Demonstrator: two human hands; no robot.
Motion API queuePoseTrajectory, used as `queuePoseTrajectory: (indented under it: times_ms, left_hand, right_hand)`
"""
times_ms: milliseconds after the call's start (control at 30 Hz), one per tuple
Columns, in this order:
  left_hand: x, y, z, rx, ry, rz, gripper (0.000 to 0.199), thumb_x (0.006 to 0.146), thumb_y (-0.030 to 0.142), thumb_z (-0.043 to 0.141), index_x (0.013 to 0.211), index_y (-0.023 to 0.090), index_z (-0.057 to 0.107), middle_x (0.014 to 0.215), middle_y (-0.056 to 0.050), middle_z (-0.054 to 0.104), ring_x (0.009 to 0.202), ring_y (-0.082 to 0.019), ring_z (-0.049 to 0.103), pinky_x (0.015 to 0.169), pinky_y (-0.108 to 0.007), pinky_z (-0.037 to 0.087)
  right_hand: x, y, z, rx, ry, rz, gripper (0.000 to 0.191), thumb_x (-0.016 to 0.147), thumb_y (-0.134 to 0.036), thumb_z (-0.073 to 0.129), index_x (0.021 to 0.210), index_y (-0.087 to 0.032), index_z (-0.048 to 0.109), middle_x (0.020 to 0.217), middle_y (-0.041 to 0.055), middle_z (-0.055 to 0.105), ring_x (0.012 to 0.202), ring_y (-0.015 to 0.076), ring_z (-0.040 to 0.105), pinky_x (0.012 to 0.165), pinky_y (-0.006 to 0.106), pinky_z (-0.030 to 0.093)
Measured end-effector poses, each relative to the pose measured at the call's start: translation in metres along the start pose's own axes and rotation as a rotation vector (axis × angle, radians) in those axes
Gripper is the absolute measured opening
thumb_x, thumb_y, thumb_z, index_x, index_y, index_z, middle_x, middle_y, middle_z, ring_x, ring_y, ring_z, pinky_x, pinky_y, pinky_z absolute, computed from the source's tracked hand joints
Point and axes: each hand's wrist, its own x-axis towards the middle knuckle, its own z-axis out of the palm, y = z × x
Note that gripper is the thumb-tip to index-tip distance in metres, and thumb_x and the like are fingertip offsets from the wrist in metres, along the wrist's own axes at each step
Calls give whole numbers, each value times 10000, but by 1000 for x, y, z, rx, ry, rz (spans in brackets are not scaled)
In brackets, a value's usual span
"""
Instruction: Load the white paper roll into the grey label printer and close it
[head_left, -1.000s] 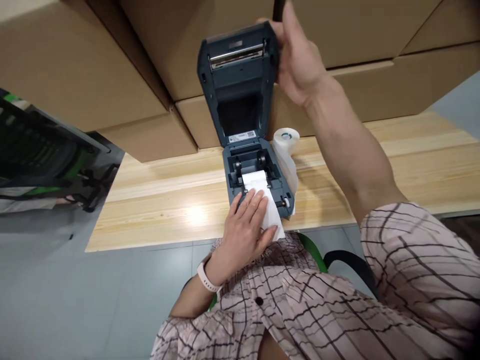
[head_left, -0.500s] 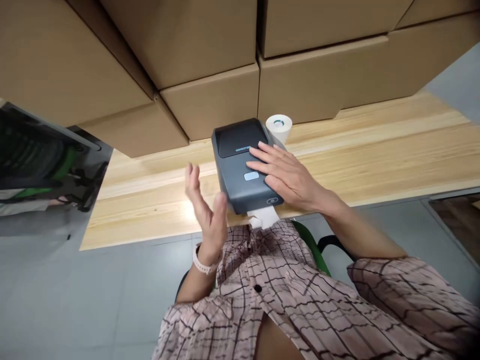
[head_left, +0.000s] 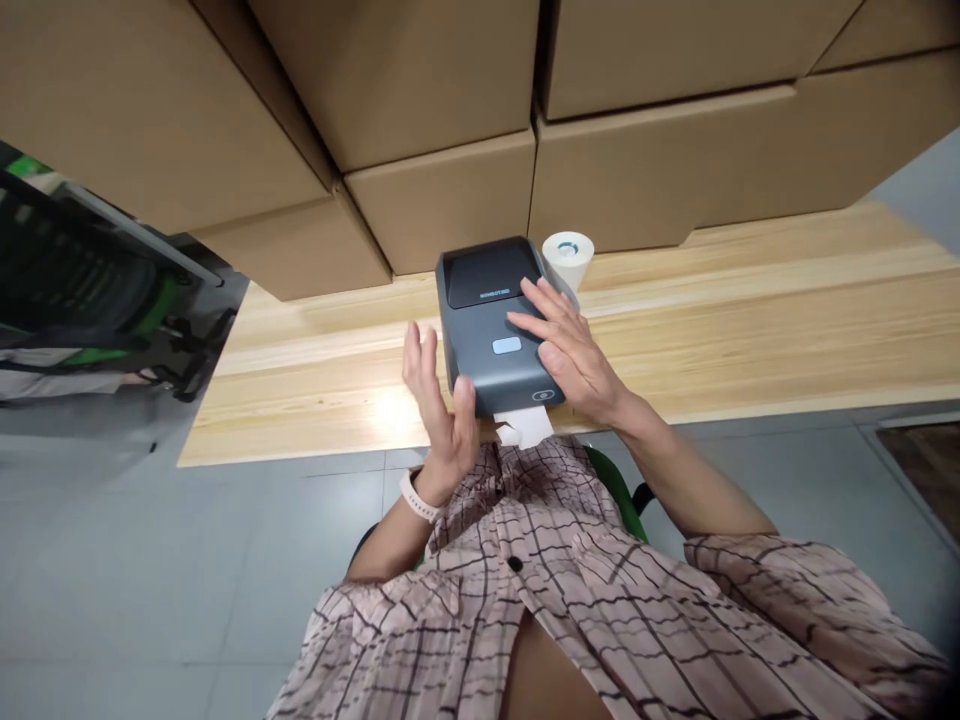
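Note:
A dark grey label printer (head_left: 480, 345) with a pale blue button sits near the front edge of the wooden table. White paper (head_left: 531, 428) with a torn end sticks out of its front. My right hand (head_left: 574, 350) is open, its fingers spread over the printer's right side. At the printer's left front corner is my left hand (head_left: 442, 410), open with fingers raised and thumb beside the casing; whether it touches is hard to tell. A white paper roll (head_left: 568, 258) stands behind the printer at its right.
Large cardboard boxes (head_left: 442, 200) are stacked along the back of the wooden table (head_left: 750, 330). Dark chair parts (head_left: 90, 270) show at the far left. A green chair edge (head_left: 616, 490) shows behind my body.
My left hand has come closer to the printer's left side. The right hand's fingers have lifted and shifted slightly on the printer. The whole view has moved a little.

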Motion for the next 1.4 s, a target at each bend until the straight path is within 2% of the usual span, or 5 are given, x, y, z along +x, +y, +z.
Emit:
queuePoseTrajectory:
  times_ms: [167, 433, 1000, 1200, 1400]
  left_hand:
    - [-62, -16, 12, 292, 118, 434, 547, 886, 429, 796, 1403, 394, 621, 1550, -79, 590, 1638, -380, 291, 1344, -702, 211]
    - [-44, -13, 24, 347, 53, 320, 108, 985, 305, 711, 960, 373, 791, 1174, -51, 771, 1316, -301, 572, 1260, -606, 256]
    - [22, -6, -26, 39, 410, 120, 283, 1040, 307, 553, 1306, 246, 629, 1399, -126, 663, 1396, -291, 609, 1207, -563, 467]
    - [71, -27, -32, -367, 87, -390, 286, 912, 327, 691, 1176, 215, 692, 1288, -125, 739, 1184, -236, 706, 1095, -454, 568]
    - [109, -38, 1, -520, -259, -452, 547, 875, 357, 736, 1393, 214, 633, 1514, -151, 651, 1437, -317, 584, 1194, -491, 503]
  right_hand:
    - [2, -4, -2, 53, 35, -10, 492, 1168, -417, 282, 1566, -347, 563, 1769, -1, 443, 1699, 226, 305, 1394, 615, 226]
    - [2, -4, 0, 68, 55, 4, 472, 1149, -403, 361, 1586, -321, 519, 1745, 56, 481, 1675, 248, 362, 1372, 626, 264]
    - [10, -14, -34, -85, -146, -163, 473, 1109, -631, 449, 1426, -341, 646, 1730, 52, 501, 1698, 323, 300, 1343, 725, 244]
    - [27, -14, -53, -41, -51, -244, 764, 1066, -776, 353, 1721, -384, 311, 1860, 70, 214, 1683, 385, 315, 1311, 648, 378]
    - [126, 0, -51, 64, 276, -354, 734, 1081, -781, 308, 1653, -334, 420, 1771, 73, 419, 1611, 331, 457, 1233, 562, 498]
